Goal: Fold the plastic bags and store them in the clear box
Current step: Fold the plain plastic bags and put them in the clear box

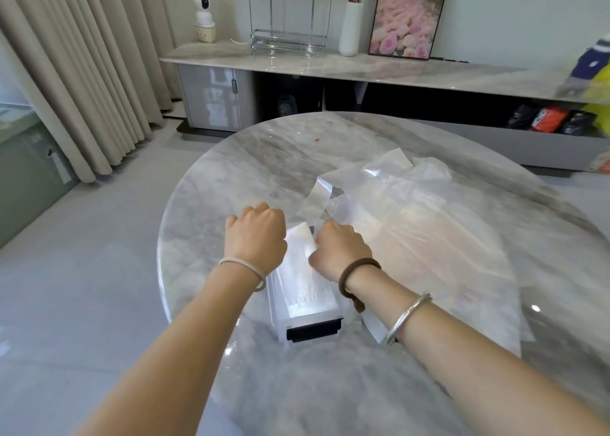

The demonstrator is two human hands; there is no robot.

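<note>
A long clear box [305,316] with black end caps lies on the round marble table [231,178], its near end toward me. A folded white plastic bag [300,247] sits in the box's far end. My left hand [255,234] is curled at the box's far left side, and my right hand [340,250] is curled at the right, fingers on the folded bag. Whether the left fingers grip the bag or the box is hidden. Loose translucent plastic bags [422,214] lie spread to the right, some under my right forearm.
The table edge curves close on the left and far side. A small crumb [317,139] lies near the far edge. Beyond stands a low marble sideboard [330,69] with a wire rack, white vase, picture and camera. Curtains hang at the left.
</note>
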